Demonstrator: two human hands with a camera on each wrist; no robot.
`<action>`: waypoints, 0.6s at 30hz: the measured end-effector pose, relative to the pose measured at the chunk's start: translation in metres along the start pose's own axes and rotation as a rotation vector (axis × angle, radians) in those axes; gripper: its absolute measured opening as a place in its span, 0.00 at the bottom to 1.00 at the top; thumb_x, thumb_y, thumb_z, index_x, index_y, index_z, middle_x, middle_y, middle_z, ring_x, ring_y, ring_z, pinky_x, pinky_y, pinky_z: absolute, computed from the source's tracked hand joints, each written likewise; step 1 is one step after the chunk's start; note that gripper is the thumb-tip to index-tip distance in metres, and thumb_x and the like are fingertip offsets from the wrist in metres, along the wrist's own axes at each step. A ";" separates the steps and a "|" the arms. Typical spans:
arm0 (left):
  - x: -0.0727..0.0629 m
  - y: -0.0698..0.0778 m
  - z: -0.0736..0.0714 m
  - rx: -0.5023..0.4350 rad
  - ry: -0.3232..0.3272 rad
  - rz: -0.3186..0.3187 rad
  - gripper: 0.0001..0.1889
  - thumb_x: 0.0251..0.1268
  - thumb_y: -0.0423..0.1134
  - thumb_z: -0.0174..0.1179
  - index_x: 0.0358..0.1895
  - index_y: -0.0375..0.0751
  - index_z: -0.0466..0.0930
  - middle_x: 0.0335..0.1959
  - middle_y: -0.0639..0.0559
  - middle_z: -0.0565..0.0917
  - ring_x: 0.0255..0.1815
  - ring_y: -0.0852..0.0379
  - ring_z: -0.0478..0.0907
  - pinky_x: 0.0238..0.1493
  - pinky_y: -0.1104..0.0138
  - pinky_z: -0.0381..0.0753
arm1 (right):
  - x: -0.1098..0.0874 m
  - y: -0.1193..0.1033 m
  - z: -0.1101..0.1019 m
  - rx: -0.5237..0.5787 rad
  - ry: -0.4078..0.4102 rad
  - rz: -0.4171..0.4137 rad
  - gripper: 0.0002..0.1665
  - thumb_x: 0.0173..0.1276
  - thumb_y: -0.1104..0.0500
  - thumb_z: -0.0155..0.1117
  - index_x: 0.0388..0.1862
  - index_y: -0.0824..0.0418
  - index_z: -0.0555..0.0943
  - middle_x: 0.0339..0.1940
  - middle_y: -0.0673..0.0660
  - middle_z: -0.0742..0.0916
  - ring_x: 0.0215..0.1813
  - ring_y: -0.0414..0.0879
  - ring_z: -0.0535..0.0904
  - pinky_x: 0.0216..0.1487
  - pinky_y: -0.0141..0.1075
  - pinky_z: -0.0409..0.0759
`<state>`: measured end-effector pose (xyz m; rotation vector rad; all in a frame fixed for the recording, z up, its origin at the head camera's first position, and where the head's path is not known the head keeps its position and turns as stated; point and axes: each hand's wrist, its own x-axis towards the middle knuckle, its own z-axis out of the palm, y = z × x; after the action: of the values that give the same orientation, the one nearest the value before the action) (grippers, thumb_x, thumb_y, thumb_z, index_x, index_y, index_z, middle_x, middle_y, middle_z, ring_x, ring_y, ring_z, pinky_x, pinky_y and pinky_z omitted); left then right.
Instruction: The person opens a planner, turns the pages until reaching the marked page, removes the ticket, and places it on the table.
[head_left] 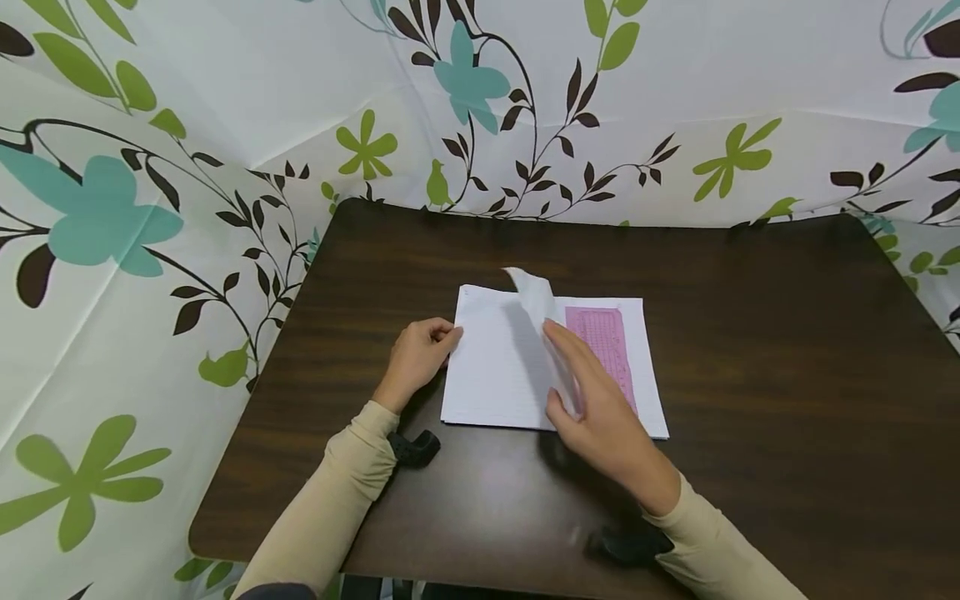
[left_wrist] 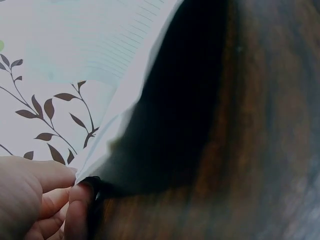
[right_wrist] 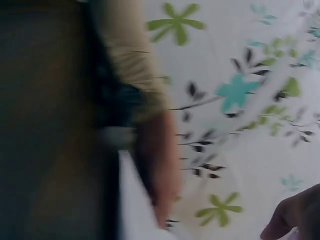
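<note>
An open notebook (head_left: 491, 367) lies on the table, with a lined left page and a pink printed block (head_left: 600, 350) on the right-hand side. At its left edge, my left hand (head_left: 418, 357) pinches the pages between thumb and fingers; the left wrist view shows this grip close up on the paper (left_wrist: 125, 100). One page (head_left: 534, 296) stands raised and curved near the middle fold. Against that page rests my right hand (head_left: 603, 408), thumb and fingers spread apart, its fingers fairly straight. Only part of the right hand (right_wrist: 295, 215) shows in the right wrist view.
The dark wooden table (head_left: 787, 375) reaches well out to the right of the notebook. Behind and to the left hangs a white cloth (head_left: 300, 75) with leaf and flower prints. A black strap device (head_left: 415, 448) sits at the left wrist, another (head_left: 630, 546) at the right.
</note>
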<state>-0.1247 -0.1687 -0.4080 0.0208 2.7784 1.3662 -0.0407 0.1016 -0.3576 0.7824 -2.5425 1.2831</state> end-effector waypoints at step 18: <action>0.002 0.004 -0.003 -0.089 -0.080 -0.048 0.23 0.74 0.61 0.61 0.44 0.43 0.88 0.28 0.51 0.84 0.27 0.55 0.78 0.33 0.64 0.76 | -0.002 0.029 0.054 -0.186 -0.245 -0.186 0.44 0.69 0.64 0.73 0.81 0.59 0.65 0.84 0.62 0.65 0.82 0.53 0.66 0.76 0.49 0.71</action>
<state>-0.1268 -0.1690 -0.4033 0.0048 2.6332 1.4432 -0.0506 0.0737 -0.4109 1.1639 -2.6460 0.9286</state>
